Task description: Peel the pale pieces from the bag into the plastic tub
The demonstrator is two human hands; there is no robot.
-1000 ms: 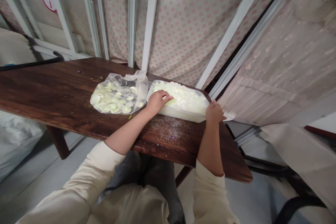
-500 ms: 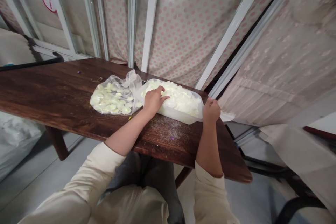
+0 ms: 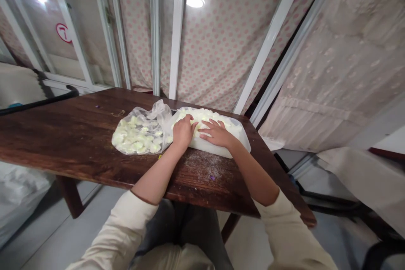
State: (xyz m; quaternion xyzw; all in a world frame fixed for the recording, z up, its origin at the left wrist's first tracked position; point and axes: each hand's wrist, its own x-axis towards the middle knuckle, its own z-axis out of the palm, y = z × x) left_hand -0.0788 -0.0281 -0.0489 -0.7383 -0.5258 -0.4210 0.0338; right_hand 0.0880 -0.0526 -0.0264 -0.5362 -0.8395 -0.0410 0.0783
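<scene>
A white plastic tub [image 3: 242, 142] full of pale yellow-white, petal-like pieces [image 3: 205, 114] stands near the table's far edge. My left hand [image 3: 183, 131] is at the tub's left end, thumb and fingers apart over the pieces. Flat on the heap, fingers spread, lies my right hand [image 3: 217, 132]. Neither hand visibly grips anything. Against the tub's left end rests a clear plastic bag [image 3: 141, 130] with more of the same pieces inside, its gathered top beside my left hand.
The dark wooden table [image 3: 76, 122] has white grains [image 3: 205, 166] scattered in front of the tub. A rubber-band-like loop [image 3: 118, 113] lies behind the bag. Framed glass panels with a dotted curtain [image 3: 215, 50] rise behind. A large plastic bag [image 3: 22, 194] stands at lower left.
My right hand has left the tub's right end, opened, and come leftward onto the pieces. My left hand stays at the tub's left end. The camera view has tilted slightly upward.
</scene>
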